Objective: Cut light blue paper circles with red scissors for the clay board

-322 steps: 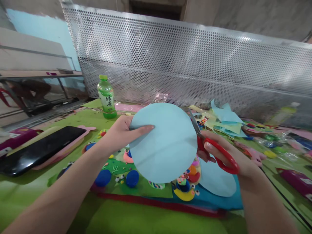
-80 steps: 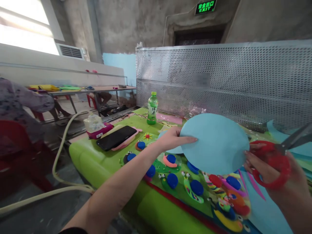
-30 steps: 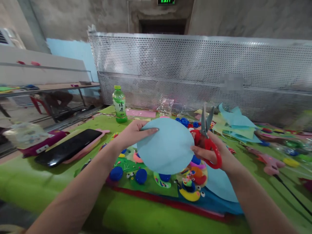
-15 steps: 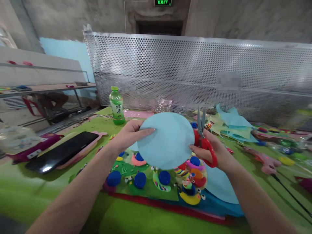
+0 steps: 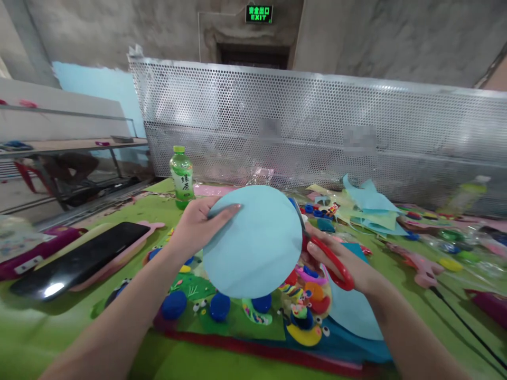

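Observation:
My left hand pinches the upper left edge of a light blue paper disc, thumb on top. Red-handled scissors are in my right hand, their blades at the disc's right edge, partly hidden by it. Beneath the disc lies a green and blue craft board with dark blue caps, googly eyes and colourful clay shapes. Another light blue paper piece rests on the board's right side, under my right forearm.
A green bottle stands behind my left hand. A black phone lies at the left, a pink glue gun with a cord at the right. Blue paper scraps are at the back right, before a perforated metal panel.
The paper disc has come lower and left, nearer the camera. The scissors have turned, and their blades have gone from pointing up beside the disc to lying against its right edge.

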Available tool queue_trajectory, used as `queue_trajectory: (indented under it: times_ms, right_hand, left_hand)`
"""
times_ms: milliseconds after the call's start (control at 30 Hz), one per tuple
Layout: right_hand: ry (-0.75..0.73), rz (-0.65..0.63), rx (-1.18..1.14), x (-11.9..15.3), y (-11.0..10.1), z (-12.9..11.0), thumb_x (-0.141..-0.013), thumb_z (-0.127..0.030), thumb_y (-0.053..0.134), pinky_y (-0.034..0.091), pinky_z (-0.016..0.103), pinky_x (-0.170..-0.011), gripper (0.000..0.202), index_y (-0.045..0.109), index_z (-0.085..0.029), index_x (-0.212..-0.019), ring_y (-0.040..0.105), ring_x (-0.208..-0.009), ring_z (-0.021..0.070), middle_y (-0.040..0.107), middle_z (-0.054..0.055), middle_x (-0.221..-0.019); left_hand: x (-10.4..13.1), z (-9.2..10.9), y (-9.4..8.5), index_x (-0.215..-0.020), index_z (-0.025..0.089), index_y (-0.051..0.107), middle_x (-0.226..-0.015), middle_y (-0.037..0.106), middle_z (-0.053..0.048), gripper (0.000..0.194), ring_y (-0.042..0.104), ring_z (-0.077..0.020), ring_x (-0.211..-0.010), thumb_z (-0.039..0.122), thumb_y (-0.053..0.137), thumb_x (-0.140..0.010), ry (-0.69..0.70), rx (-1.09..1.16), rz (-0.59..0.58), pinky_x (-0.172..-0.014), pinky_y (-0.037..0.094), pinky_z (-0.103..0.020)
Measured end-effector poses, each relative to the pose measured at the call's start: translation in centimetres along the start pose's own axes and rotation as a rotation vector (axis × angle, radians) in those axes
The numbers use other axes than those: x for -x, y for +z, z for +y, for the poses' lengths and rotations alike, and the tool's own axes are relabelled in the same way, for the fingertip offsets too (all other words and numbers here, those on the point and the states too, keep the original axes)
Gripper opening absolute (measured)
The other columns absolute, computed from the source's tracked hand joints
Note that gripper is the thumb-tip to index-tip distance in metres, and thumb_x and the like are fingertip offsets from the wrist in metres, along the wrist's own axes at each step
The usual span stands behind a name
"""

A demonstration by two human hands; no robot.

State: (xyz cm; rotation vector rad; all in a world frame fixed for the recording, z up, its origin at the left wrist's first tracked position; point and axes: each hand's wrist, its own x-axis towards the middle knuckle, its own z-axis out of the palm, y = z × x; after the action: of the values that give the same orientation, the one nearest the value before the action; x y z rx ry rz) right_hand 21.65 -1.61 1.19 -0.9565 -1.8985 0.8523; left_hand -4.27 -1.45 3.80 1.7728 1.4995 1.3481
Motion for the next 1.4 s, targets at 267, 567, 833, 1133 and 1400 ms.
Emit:
queue_trajectory:
  times_ms: [267,567,833,1133,1400]
  right_hand:
    - [0.154,-0.339,-0.221,0.2,-0.7,-0.1,-0.082,-0.054,0.050,0.033,0.020,-0.041,0.036,0.038,-0.021,-0.076,0.041,-0.044,0.0063,0.041,-0.006,-0.055]
    - [0.059,-0.382,-0.241,0.3,-0.9,0.0,-0.085,-0.050,0.048,0.032,0.018,-0.038,0.034,0.042,-0.018,-0.075,0.037,-0.039,0.0028,0.043,-0.007,-0.052]
    - [0.088,-0.387,-0.238,0.0,-1.1,0.3,-0.084,-0.049,0.050,0.029,0.017,-0.034,0.033,0.043,-0.017,-0.077,0.038,-0.035,0.0028,0.039,-0.008,-0.052]
    - [0.110,-0.392,-0.195,0.0,-1.2,0.3,-0.085,-0.048,0.049,0.030,0.018,-0.035,0.032,0.047,-0.017,-0.081,0.039,-0.036,0.0035,0.041,-0.006,-0.056]
    - [0.143,-0.390,-0.183,0.1,-1.3,0.3,-0.083,-0.051,0.051,0.030,0.019,-0.035,0.035,0.048,-0.016,-0.086,0.040,-0.036,0.0040,0.041,-0.006,-0.057]
  left_hand:
    - [0.2,0.0,0.1,-0.070,0.015,0.062,-0.059,0.056,0.000,0.039,0.051,-0.0107,-0.050,0.054,0.057,-0.072,0.027,-0.099,-0.120,-0.041,0.039,-0.018]
    - [0.4,-0.4,-0.1,-0.069,0.015,0.062,-0.055,0.055,0.000,0.038,0.051,-0.0102,-0.046,0.053,0.058,-0.072,0.008,-0.103,-0.132,-0.038,0.038,-0.018]
    - [0.4,-0.2,0.0,-0.071,0.015,0.062,-0.059,0.060,-0.001,0.036,0.054,-0.0105,-0.048,0.050,0.059,-0.073,0.007,-0.081,-0.206,-0.040,0.040,-0.018]
    - [0.4,0.0,0.0,-0.061,0.014,0.057,-0.055,0.056,0.001,0.035,0.050,-0.0070,-0.046,0.047,0.059,-0.074,0.043,-0.075,-0.202,-0.037,0.036,-0.014]
    - [0.2,-0.5,0.0,-0.064,0.015,0.060,-0.056,0.057,0.002,0.034,0.051,-0.0074,-0.046,0.048,0.059,-0.073,0.065,-0.068,-0.194,-0.037,0.038,-0.015]
